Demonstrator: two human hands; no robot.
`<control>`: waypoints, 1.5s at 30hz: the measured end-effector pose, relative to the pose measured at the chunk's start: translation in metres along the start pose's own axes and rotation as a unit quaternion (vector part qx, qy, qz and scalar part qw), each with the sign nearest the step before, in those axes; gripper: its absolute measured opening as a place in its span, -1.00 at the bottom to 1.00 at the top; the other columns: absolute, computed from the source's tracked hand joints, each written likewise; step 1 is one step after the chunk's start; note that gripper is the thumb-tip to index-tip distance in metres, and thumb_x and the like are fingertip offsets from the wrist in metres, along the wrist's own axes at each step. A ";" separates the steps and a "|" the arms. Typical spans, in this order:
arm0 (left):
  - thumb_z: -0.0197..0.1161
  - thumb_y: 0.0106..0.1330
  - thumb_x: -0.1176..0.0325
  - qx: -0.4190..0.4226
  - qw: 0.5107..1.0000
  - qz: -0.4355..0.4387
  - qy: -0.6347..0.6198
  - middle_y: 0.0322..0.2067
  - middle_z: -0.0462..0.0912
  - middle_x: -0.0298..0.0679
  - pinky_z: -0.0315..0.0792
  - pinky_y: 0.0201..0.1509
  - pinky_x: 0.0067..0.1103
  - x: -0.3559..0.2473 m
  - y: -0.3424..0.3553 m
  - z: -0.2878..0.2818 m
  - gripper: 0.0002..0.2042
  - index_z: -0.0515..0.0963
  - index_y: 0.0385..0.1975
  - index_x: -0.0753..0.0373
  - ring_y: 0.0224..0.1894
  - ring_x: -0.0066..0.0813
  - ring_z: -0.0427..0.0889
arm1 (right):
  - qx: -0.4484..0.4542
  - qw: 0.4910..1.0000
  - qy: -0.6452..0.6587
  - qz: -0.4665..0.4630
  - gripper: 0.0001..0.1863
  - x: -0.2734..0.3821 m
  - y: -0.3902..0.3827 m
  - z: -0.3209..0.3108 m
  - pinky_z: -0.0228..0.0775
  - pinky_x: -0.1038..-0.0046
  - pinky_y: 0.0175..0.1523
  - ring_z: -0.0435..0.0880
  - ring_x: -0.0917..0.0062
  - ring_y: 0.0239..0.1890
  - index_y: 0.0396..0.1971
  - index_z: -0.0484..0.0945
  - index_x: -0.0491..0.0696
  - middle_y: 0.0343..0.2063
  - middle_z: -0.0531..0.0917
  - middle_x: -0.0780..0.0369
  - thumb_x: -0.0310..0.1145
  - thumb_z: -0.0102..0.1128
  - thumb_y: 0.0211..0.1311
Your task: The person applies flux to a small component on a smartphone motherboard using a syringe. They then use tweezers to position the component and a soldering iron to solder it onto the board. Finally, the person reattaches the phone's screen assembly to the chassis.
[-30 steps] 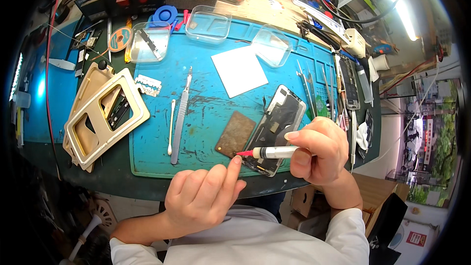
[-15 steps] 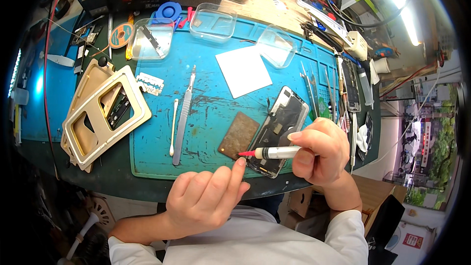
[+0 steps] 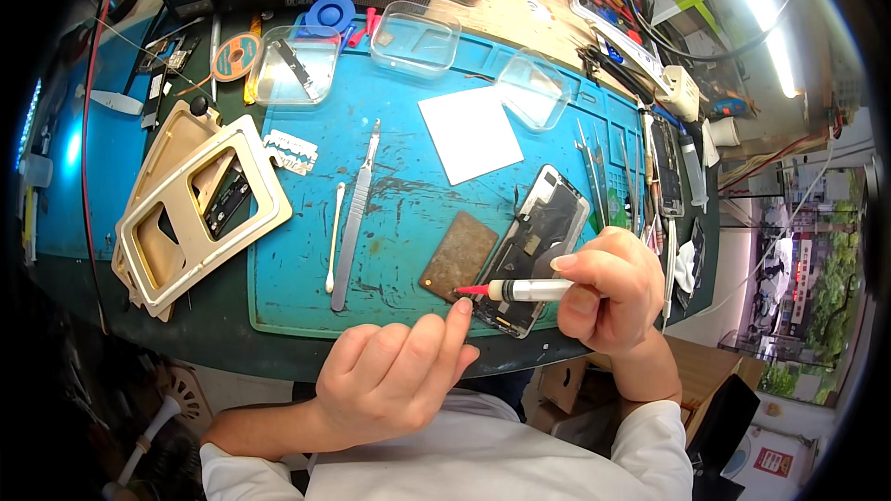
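Note:
My right hand (image 3: 613, 292) grips a clear syringe (image 3: 543, 290) with a red tip, held nearly level and pointing left. The tip (image 3: 471, 290) is over the lower corner of a worn brown flat block (image 3: 461, 255). My left hand (image 3: 394, 376) has its index finger stretched up to just beneath the red tip; its other fingers are bent and nothing shows in them. Whether the fingertip touches the tip or the block I cannot tell. Right of the block a black phone screen assembly (image 3: 538, 246) lies at a slant, partly behind the syringe and my right hand.
Left on the blue mat (image 3: 297, 269) are a scalpel (image 3: 355, 223), a cotton swab (image 3: 335, 237), a razor blade (image 3: 291, 150) and a beige frame mould (image 3: 269, 209). A white square (image 3: 471, 133) and clear plastic boxes (image 3: 415, 40) lie farther back. Tweezers (image 3: 591, 162) are at right.
The view has shifted slightly, so the bench things sit a little to the right and lower at the back. Both hands and the syringe keep nearly the same pose over the brown block.

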State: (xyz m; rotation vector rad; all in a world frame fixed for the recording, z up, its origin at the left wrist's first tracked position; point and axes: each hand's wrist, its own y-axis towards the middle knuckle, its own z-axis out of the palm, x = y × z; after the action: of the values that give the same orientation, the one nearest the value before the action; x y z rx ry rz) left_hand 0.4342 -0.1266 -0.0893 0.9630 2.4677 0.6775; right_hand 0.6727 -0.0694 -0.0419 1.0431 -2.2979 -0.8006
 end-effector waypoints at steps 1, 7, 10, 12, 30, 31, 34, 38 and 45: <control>0.34 0.38 0.19 0.000 1.000 0.000 0.001 -0.24 0.51 -0.41 0.34 -0.31 -0.54 0.000 0.000 0.000 -0.71 0.79 -0.06 0.23 -0.33 -0.51 0.42 | 0.001 1.000 0.002 0.001 -0.69 0.001 0.001 0.000 0.25 0.51 -0.64 0.44 0.55 -0.71 -0.19 0.58 -0.21 -0.61 0.54 0.30 -0.71 0.18 -0.02; 0.32 0.40 0.18 -0.001 1.000 0.001 0.002 -0.25 0.51 -0.41 0.33 -0.32 -0.54 0.000 -0.001 0.001 -0.71 0.79 -0.07 0.23 -0.33 -0.51 0.41 | 0.006 1.000 0.011 0.002 -0.69 0.002 0.002 -0.001 0.25 0.51 -0.64 0.43 0.57 -0.71 -0.20 0.59 -0.21 -0.63 0.52 0.31 -0.71 0.18 -0.02; 0.32 0.41 0.18 -0.002 1.000 0.002 0.004 -0.26 0.52 -0.40 0.33 -0.32 -0.54 0.000 -0.001 0.001 -0.71 0.79 -0.07 0.23 -0.34 -0.51 0.41 | 0.006 1.000 0.011 -0.001 -0.70 0.002 0.003 -0.002 0.25 0.52 -0.64 0.42 0.58 -0.71 -0.20 0.59 -0.20 -0.63 0.51 0.32 -0.69 0.19 -0.01; 0.32 0.41 0.18 -0.003 1.000 0.000 0.003 -0.26 0.52 -0.40 0.33 -0.32 -0.54 0.000 -0.001 0.001 -0.71 0.79 -0.07 0.23 -0.34 -0.51 0.41 | 0.009 1.000 0.010 -0.004 -0.71 0.002 0.004 -0.002 0.25 0.52 -0.64 0.43 0.58 -0.70 -0.19 0.59 -0.19 -0.63 0.51 0.33 -0.68 0.19 0.01; 0.34 0.39 0.21 -0.016 1.000 -0.011 -0.015 -0.26 0.55 -0.40 0.34 -0.34 -0.54 0.002 0.000 0.001 -0.71 0.78 -0.06 0.25 -0.35 -0.52 0.45 | 0.050 0.998 -0.012 -0.030 -0.69 0.008 0.021 -0.007 0.22 0.52 -0.63 0.41 0.58 -0.69 -0.17 0.61 -0.13 -0.61 0.51 0.34 -0.65 0.22 0.02; 0.34 0.39 0.21 -0.016 1.000 -0.011 -0.015 -0.26 0.55 -0.40 0.34 -0.34 -0.54 0.002 0.000 0.001 -0.72 0.78 -0.06 0.25 -0.35 -0.52 0.45 | 0.052 0.998 -0.013 -0.033 -0.68 0.008 0.021 -0.006 0.21 0.52 -0.63 0.40 0.59 -0.69 -0.17 0.62 -0.13 -0.61 0.50 0.34 -0.66 0.22 0.00; 0.34 0.39 0.21 -0.020 1.000 -0.012 -0.015 -0.27 0.55 -0.40 0.35 -0.34 -0.55 0.002 0.000 0.001 -0.72 0.78 -0.07 0.25 -0.36 -0.53 0.46 | 0.060 0.997 -0.019 -0.041 -0.68 0.010 0.025 -0.006 0.20 0.53 -0.64 0.39 0.60 -0.69 -0.18 0.62 -0.12 -0.62 0.49 0.35 -0.66 0.22 -0.01; 0.34 0.40 0.21 -0.025 0.999 -0.016 -0.018 -0.27 0.56 -0.40 0.35 -0.34 -0.55 0.002 0.000 0.002 -0.72 0.78 -0.07 0.25 -0.36 -0.53 0.46 | 0.064 0.996 -0.028 -0.048 -0.70 0.011 0.029 -0.006 0.19 0.54 -0.64 0.38 0.60 -0.70 -0.18 0.63 -0.11 -0.62 0.47 0.35 -0.64 0.22 0.02; 0.33 0.41 0.21 -0.029 0.999 -0.016 -0.023 -0.28 0.56 -0.39 0.35 -0.35 -0.55 0.002 -0.001 0.002 -0.72 0.78 -0.07 0.26 -0.36 -0.53 0.47 | 0.074 0.995 -0.034 -0.058 -0.75 0.010 0.032 -0.006 0.19 0.54 -0.65 0.37 0.61 -0.71 -0.18 0.63 -0.11 -0.63 0.46 0.36 -0.59 0.20 0.10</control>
State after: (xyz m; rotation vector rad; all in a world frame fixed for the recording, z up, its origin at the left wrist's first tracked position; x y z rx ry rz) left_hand 0.4335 -0.1250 -0.0915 0.9061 2.4046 0.7049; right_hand 0.6546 -0.0621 -0.0135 1.2431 -2.4025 -0.7306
